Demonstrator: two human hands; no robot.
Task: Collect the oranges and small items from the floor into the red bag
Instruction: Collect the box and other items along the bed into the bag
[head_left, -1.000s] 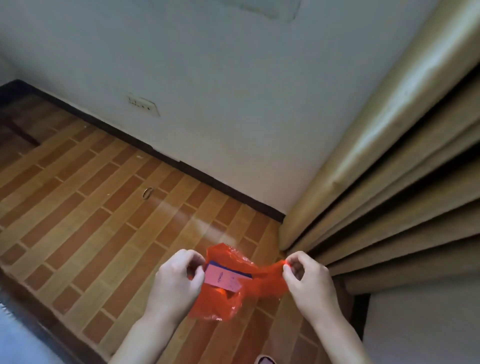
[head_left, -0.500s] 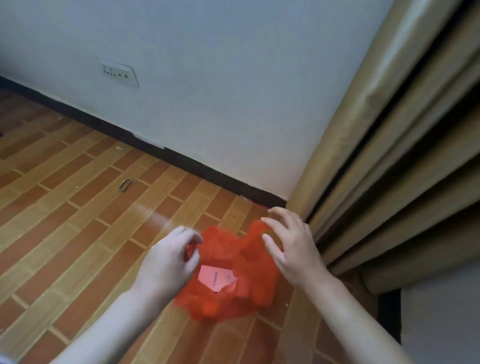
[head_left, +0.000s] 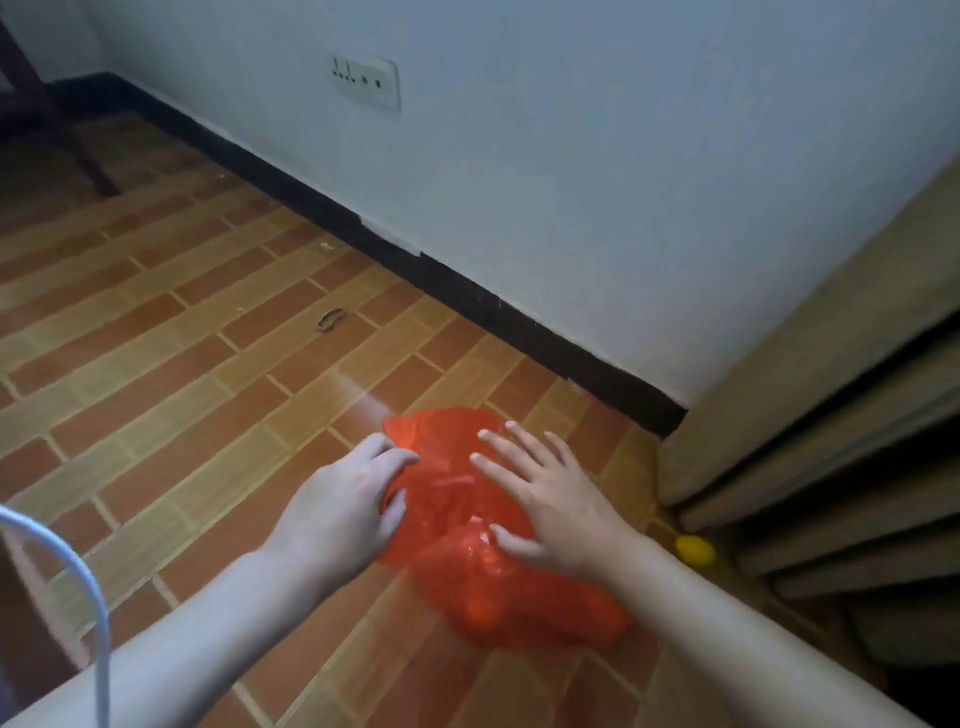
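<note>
The red plastic bag (head_left: 524, 603) lies on the tiled floor, bulging at its near end with contents I cannot make out. My left hand (head_left: 348, 499) grips the bag's left edge, fingers curled into the plastic. My right hand (head_left: 540, 488) lies on top of the bag with its fingers straight and spread. A small yellow-orange round fruit (head_left: 695, 548) sits on the floor to the right, at the foot of the curtain. A small brown ring-shaped item (head_left: 330, 319) lies on the floor farther away to the left.
A beige curtain (head_left: 810, 415) hangs in folds along the right side. The white wall with a black skirting board (head_left: 467, 296) and a socket (head_left: 366, 82) runs across the back. A pale blue cable (head_left: 78, 587) curves in at the lower left. A dark furniture leg (head_left: 67, 135) stands far left.
The bag has come down from being held up between both hands to lying on the floor. My right hand let go of it and now lies flat on top.
</note>
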